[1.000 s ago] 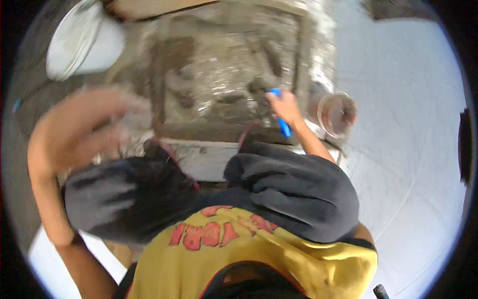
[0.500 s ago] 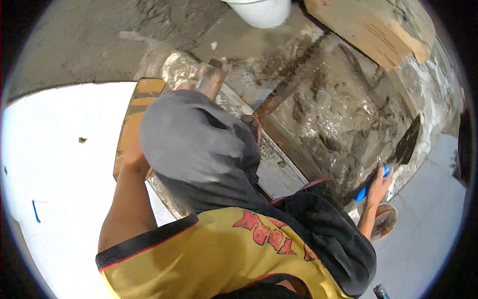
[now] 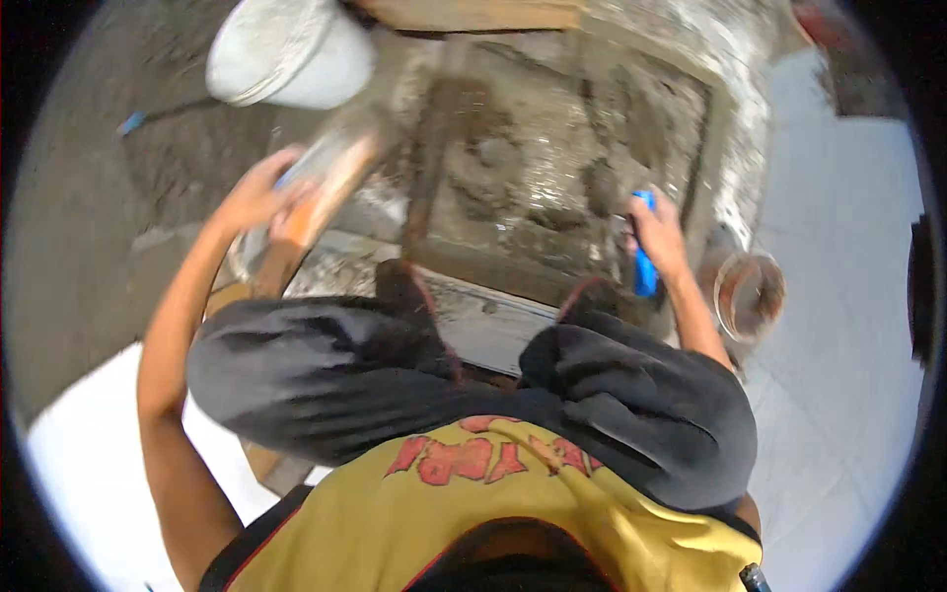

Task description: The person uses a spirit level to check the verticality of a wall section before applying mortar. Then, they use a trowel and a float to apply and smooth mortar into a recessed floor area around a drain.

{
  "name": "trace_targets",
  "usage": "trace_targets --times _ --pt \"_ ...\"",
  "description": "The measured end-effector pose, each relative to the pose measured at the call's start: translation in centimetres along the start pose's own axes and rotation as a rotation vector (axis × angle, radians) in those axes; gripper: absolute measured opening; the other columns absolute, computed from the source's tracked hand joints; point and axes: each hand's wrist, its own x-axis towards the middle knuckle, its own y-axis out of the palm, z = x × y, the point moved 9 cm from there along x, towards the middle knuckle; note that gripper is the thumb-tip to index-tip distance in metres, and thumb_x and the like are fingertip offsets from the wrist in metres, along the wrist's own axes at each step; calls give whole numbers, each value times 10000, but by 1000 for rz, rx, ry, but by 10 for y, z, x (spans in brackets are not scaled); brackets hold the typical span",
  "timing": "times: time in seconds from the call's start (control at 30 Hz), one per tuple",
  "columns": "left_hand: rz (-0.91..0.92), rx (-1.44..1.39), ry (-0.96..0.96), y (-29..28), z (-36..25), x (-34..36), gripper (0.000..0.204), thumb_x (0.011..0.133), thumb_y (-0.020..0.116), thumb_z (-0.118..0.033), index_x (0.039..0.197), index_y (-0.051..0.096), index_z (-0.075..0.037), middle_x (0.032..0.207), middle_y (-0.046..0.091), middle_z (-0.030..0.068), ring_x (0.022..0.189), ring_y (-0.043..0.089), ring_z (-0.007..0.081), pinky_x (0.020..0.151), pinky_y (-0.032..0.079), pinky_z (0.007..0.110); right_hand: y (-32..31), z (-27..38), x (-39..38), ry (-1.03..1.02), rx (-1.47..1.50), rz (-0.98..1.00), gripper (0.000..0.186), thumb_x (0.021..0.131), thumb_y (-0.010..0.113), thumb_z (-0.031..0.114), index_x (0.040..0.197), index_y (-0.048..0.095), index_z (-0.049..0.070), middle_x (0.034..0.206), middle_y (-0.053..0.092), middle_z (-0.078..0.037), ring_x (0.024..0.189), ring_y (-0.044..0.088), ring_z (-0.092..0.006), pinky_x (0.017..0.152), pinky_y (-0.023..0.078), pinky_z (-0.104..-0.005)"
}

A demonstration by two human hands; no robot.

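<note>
My left hand is closed on a long, motion-blurred strip, grey along one side and orange-brown along the other, tilted up and to the right. My right hand is closed round the blue handle of a tool whose blade I cannot make out against the mortar. This hand is over the right side of a square frame filled with wet, glistening grey mortar. My knees are bent at the near side of the frame.
A white bucket stands at the back left, a wooden board lies at the far edge, and a round container sits at the right. Wet grey mortar covers the left ground; pale tiles are on the right.
My left hand has come up from low at the left with the long strip in it. My right hand still grips the blue handle. The view has swung left and back.
</note>
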Motion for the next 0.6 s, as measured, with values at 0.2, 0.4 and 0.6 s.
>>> trace_targets --times 0.2,0.4,0.6 --pt "49 408 361 0 -109 84 338 860 659 -207 1151 631 -38 998 665 180 917 646 291 822 498 398 -1 77 -21 -402 -924 21 309 834 593 297 969 496 36 775 604 -273 828 583 -486 743 457 -531" --pt "-100 772 445 25 -175 106 380 810 654 -123 1189 636 -99 1010 610 207 968 594 394 868 475 458 -8 85 -46 -486 -991 12 336 797 642 230 1052 537 39 859 613 -252 843 586 -474 725 458 -525" --pt "-101 772 534 41 -168 118 410 780 693 -126 1182 632 -72 1035 613 210 987 590 386 873 484 456 3 92 -50 -503 -1066 22 310 792 652 174 1071 579 58 949 637 -216 889 615 -431 771 490 -492"
